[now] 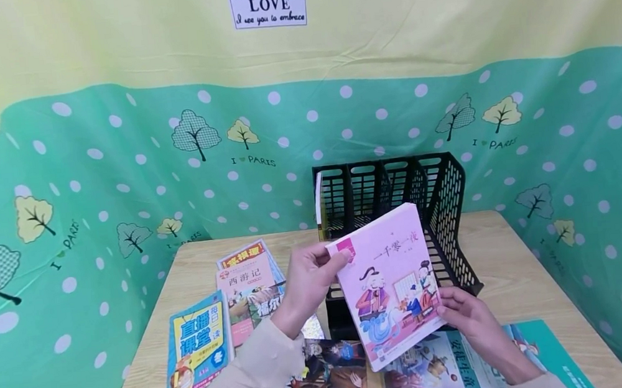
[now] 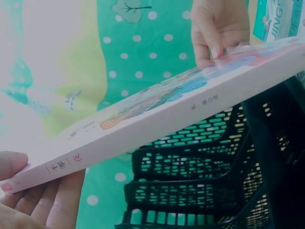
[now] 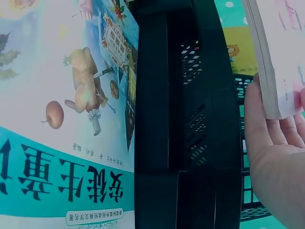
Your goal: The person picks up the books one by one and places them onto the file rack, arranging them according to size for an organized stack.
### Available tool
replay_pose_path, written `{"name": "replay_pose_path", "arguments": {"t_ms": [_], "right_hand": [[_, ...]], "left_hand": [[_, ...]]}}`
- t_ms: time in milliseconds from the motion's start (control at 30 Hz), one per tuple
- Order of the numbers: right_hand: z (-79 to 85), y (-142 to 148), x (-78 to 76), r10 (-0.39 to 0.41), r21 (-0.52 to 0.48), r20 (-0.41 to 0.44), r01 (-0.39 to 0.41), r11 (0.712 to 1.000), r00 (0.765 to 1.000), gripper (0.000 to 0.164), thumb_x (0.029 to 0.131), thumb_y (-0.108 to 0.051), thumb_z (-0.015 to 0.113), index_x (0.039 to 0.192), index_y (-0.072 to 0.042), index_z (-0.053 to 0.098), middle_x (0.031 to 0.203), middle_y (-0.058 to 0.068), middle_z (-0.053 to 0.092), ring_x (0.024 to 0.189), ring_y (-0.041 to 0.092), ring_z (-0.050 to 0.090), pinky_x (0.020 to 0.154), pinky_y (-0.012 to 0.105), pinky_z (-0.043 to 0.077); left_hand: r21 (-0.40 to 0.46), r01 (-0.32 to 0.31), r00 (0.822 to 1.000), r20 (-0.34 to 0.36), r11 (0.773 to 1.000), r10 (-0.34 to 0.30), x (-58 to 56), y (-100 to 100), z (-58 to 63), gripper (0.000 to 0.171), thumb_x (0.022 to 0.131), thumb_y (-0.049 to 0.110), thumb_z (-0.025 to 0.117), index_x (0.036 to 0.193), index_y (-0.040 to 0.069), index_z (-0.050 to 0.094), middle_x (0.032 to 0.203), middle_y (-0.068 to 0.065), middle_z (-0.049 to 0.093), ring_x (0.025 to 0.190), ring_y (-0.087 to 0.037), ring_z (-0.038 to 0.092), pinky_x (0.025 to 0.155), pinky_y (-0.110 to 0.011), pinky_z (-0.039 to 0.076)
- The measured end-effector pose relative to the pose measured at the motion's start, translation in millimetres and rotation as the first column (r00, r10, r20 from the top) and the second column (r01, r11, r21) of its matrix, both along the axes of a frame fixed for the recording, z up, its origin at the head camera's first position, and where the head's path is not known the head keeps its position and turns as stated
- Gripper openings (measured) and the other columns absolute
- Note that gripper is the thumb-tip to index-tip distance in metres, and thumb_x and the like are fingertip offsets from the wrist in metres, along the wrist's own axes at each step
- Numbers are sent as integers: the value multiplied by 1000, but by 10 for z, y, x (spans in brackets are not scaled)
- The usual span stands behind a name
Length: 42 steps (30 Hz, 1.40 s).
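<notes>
A pink paperback book (image 1: 393,292) with cartoon figures on its cover is held up, tilted, in front of the black file rack (image 1: 452,236). My left hand (image 1: 311,281) grips its upper left corner, thumb on the cover and fingers behind, as the left wrist view also shows along the white spine (image 2: 143,138). At the lower right edge my right hand (image 1: 472,322) pinches the book between thumb and fingers. In the right wrist view the fingers (image 3: 286,131) lie beneath the book's corner. One thin book (image 1: 320,205) stands upright in the rack's leftmost slot.
Several books lie left on the wooden table (image 1: 514,262), among them a blue and yellow one (image 1: 197,355) and a pink one (image 1: 246,275). More lie in front of the rack: a dark-covered one (image 1: 329,379), a teal-banded one (image 3: 62,176) and a green one (image 1: 551,352). Patterned cloth (image 1: 266,192) hangs behind.
</notes>
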State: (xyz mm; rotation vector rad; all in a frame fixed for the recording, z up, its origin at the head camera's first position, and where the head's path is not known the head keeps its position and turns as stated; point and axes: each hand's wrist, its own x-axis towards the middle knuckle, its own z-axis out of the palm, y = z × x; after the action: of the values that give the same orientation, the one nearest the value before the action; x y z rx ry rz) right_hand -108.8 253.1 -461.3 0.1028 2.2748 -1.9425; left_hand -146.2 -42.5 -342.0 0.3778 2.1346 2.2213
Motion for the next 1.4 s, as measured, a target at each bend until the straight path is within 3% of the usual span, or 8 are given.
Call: {"name": "replay_pose_path", "arguments": {"t_ms": [200, 500, 733, 867, 1067, 1167, 1300, 1400], "right_hand": [[-24, 8, -11, 57, 11, -73, -56, 998, 996, 47, 93, -14, 61, 131, 7, 43, 120, 20, 58, 102, 10, 60, 87, 21, 50], [-25, 98, -33, 70, 75, -119, -61, 995, 990, 48, 95, -22, 60, 133, 2, 44, 130, 19, 55, 107, 4, 58, 90, 16, 45], [-1, 251, -30, 88, 38, -207, -82, 996, 974, 44, 97, -14, 56, 133, 7, 42, 128, 17, 57, 109, 10, 60, 90, 19, 49], [20, 360, 1, 44, 38, -232, -36, 999, 972, 41, 97, -13, 57, 130, 6, 45, 123, 8, 62, 106, 8, 62, 87, 19, 51], [54, 607, 58, -28, 175, -189, 61, 983, 982, 43, 98, -26, 55, 132, 0, 47, 123, 3, 62, 103, 1, 62, 83, 15, 50], [80, 758, 92, -54, 264, -132, 87, 961, 990, 52, 98, -36, 52, 136, -1, 43, 126, 5, 61, 102, -4, 59, 80, 12, 49], [62, 926, 108, -90, 356, -18, 91, 930, 996, 65, 96, -50, 47, 140, -2, 38, 132, 12, 56, 97, -9, 57, 86, 28, 53], [27, 1017, 120, -99, 410, 53, 69, 909, 994, 73, 95, -57, 44, 141, -1, 36, 136, 20, 51, 99, 0, 60, 88, 44, 52]], "left_hand": [[-56, 2, 996, -87, 998, -6, 125, 13, 150, 16, 91, 4, 64, 102, -5, 71, 96, -18, 71, 81, -28, 71, 70, -36, 59], [-59, -6, 991, -133, 998, -2, 89, -6, 29, 17, 91, 15, 67, 102, 5, 74, 97, -10, 73, 81, -22, 71, 69, -35, 59], [-68, -76, 988, -139, 995, 66, 111, -38, 31, 17, 89, 19, 69, 99, 7, 74, 94, -9, 73, 77, -19, 72, 66, -34, 59], [-75, -119, 983, -151, 990, 107, 114, -88, 38, 18, 89, 23, 70, 98, 8, 75, 92, -8, 73, 76, -18, 71, 65, -33, 59], [-87, -167, 975, -165, 982, 152, 112, -173, 76, 20, 89, 27, 69, 99, 10, 75, 94, -6, 73, 78, -18, 71, 65, -32, 59], [-84, -202, 969, -161, 976, 187, 119, -199, 139, 17, 89, 19, 69, 99, 6, 74, 94, -10, 73, 77, -21, 72, 66, -33, 59], [-66, -246, 958, -164, 967, 233, 117, -259, 185, 16, 88, 16, 70, 99, 5, 74, 93, -11, 73, 76, -22, 72, 64, -33, 59], [-55, -276, 946, -193, 960, 261, 97, -316, 174, 17, 88, 22, 70, 98, 9, 75, 92, -8, 73, 75, -20, 71, 63, -33, 59]]}}
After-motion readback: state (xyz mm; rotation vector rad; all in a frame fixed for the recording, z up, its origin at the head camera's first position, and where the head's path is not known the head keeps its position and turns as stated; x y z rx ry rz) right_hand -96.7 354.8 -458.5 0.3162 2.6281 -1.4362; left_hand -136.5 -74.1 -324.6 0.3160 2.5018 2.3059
